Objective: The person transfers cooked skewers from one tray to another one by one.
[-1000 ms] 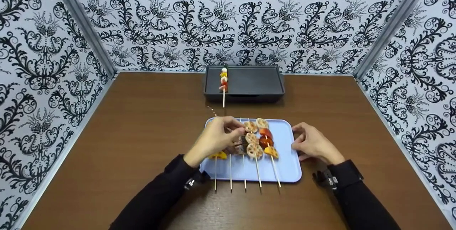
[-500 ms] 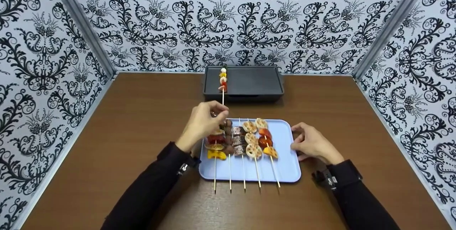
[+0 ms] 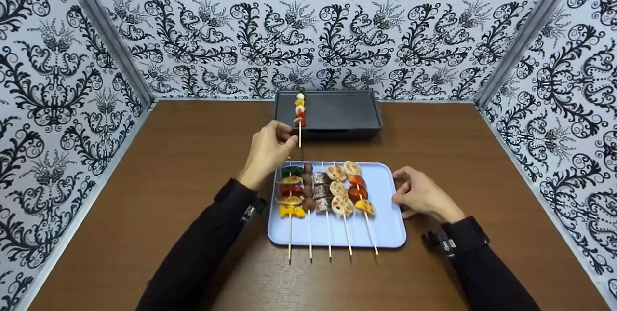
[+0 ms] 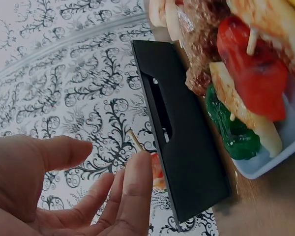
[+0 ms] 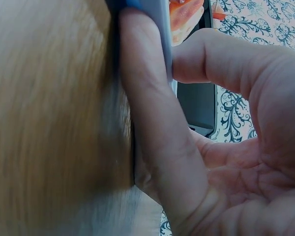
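In the head view my left hand (image 3: pixel 267 149) hovers just in front of the black grill plate (image 3: pixel 342 108), beside the bare stick end of a mixed skewer (image 3: pixel 300 108) lying there. The left wrist view has the thumb (image 4: pixel 69 151) and fingers spread apart, with the skewer's stick (image 4: pixel 135 140) beyond the fingertips. My right hand (image 3: pixel 424 194) holds the right rim of the pale blue tray (image 3: pixel 388 219); the right wrist view shows thumb and fingers pinching that edge. Several food skewers lie side by side on the tray, including sliced lotus root (image 3: pixel 342 205) and brown meatballs (image 3: pixel 308 190).
The tray lies on a brown wooden table (image 3: pixel 202 147), with skewer sticks jutting over its near edge. Patterned black-and-white panels (image 3: pixel 308 36) enclose the table at the back and both sides, joined by grey corner posts.
My left hand has moved from above the tray's skewers forward and left to the grill plate's front, uncovering the left skewers. The right hand stays on the tray rim.
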`<state>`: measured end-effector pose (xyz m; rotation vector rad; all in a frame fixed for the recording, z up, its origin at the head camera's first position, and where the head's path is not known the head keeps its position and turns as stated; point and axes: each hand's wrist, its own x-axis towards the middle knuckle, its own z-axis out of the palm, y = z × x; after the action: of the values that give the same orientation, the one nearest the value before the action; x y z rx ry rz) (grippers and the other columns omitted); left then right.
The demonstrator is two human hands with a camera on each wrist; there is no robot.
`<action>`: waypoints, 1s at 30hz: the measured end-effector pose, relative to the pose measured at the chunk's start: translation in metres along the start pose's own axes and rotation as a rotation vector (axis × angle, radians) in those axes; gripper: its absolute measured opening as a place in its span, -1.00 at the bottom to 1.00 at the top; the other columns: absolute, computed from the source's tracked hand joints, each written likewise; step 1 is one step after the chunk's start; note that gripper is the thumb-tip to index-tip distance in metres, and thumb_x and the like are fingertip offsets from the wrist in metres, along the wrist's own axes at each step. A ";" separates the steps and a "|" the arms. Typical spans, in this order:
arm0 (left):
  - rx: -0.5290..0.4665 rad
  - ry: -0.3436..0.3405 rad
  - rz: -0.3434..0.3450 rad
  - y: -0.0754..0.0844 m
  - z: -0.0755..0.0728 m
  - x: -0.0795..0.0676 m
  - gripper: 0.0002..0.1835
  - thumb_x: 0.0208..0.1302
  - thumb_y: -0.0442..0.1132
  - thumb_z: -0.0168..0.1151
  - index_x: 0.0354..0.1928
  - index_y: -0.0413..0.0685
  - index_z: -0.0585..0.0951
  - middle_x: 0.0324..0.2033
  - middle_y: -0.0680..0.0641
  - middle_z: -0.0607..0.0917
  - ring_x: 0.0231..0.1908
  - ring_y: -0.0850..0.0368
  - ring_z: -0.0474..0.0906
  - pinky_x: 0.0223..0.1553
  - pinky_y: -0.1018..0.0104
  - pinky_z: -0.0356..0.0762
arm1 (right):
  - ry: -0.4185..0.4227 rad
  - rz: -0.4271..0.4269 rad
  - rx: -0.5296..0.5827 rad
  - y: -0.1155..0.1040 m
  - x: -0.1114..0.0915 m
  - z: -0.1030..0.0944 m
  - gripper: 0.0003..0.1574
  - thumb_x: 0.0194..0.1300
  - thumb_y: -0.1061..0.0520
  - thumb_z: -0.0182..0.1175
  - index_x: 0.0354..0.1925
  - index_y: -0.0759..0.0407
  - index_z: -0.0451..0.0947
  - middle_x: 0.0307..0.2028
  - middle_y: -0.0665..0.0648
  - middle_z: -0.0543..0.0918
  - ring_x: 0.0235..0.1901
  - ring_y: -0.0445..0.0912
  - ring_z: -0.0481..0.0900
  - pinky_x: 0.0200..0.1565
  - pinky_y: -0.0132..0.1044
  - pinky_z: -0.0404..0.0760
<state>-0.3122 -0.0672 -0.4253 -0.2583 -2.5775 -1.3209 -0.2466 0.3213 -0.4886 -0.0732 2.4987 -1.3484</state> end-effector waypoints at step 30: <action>-0.515 -0.203 -0.369 -0.012 0.018 0.040 -0.78 0.38 -0.44 0.34 -0.02 -0.44 0.61 -0.16 -0.33 0.72 -0.30 -0.06 0.78 -0.16 0.20 0.87 | -0.012 -0.009 0.043 0.001 -0.001 -0.001 -0.19 0.20 0.34 0.40 0.37 0.24 0.31 -0.23 0.31 0.59 -0.38 0.09 0.67 -0.40 0.00 0.88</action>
<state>-0.3557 -0.0573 -0.4331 0.0060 -2.4729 -2.1924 -0.2464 0.3229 -0.4886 -0.0832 2.4618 -1.4001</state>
